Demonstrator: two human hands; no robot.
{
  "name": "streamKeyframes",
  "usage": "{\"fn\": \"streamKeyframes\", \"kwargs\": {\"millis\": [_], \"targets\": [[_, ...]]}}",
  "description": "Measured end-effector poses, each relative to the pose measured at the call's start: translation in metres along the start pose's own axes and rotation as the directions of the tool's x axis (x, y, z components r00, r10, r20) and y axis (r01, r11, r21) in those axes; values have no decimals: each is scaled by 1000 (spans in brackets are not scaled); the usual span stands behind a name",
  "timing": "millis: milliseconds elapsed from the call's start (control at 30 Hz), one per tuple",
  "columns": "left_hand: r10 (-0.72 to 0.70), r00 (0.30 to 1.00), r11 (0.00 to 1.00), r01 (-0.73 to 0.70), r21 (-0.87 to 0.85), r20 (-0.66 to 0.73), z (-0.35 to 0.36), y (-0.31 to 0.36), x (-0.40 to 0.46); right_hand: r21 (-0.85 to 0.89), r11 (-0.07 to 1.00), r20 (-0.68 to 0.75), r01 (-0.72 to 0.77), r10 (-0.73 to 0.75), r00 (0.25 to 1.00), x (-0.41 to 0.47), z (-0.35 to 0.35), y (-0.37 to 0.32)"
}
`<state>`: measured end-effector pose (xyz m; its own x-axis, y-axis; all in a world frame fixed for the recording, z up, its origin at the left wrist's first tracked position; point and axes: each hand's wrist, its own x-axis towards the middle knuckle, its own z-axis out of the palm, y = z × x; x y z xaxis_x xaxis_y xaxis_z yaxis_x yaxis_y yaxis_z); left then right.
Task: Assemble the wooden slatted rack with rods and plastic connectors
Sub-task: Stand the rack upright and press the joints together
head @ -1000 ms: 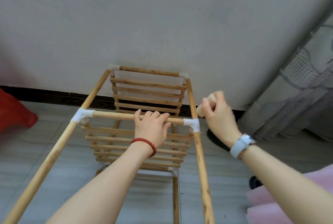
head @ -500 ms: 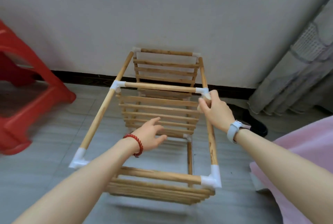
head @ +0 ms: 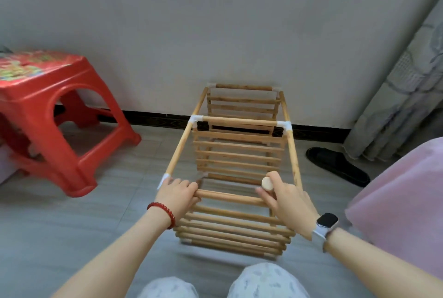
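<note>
Left hand [head: 178, 191] grips the near rod [head: 230, 197] and right hand [head: 286, 199] holds a loose rod end [head: 267, 183] at the near right corner of the rack [head: 239, 154], standing on the floor [head: 72, 226] mostly assembled, that joint likely still open.

We see both forearms bare to the frame's lower edge, with no sleeves in view. On the wrist of the left hand [head: 176, 193] sits a bracelet of round red beads [head: 163, 211], strung in a single strand. On the wrist of the right hand [head: 288, 206] we see a smartwatch [head: 326, 221] with a dark, rounded-rectangle screen in a pale case, fastened by a white band [head: 320, 235]. At the bottom of the frame we make out two knees [head: 263, 281] in light trousers, pale blue-white fabric printed with a faint small pattern whose detail is too blurred for us to read.
</note>
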<state>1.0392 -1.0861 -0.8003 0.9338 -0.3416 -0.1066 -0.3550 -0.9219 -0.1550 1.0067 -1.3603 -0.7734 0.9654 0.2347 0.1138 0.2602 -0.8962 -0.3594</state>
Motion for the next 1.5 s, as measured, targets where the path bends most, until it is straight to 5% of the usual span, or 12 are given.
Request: {"fn": "streamKeyframes", "kwargs": {"millis": [233,367,500,700,1000,1167,1267,1500], "targets": [[24,994,1000,-23,4,-106,-16,16,5,290,936,-109,-199,239,965,-10,-12,9],[3,950,1000,-5,-6,-314,-66,26,20,477,879,-429,-28,260,865,-1,-54,12],[14,849,999,-36,-30,-529,-142,34,37,609,786,-550,109,319,772,25,-99,-3],[-87,838,994,108,7,-539,-241,37,65,574,777,-653,259,243,717,56,-160,-45],[-499,823,858,427,-285,-271,-297,1,78,384,867,-441,317,-129,888,84,-203,-104],[-487,845,851,402,-338,-220,-294,-46,57,289,900,-253,326,-256,933,80,-186,-121],[-564,798,799,460,-388,-215,-280,-84,36,202,935,-144,291,-265,953,76,-166,-130],[-653,682,715,414,-563,-328,-242,-120,-11,183,955,-328,234,-165,930,94,-133,-164]]}}
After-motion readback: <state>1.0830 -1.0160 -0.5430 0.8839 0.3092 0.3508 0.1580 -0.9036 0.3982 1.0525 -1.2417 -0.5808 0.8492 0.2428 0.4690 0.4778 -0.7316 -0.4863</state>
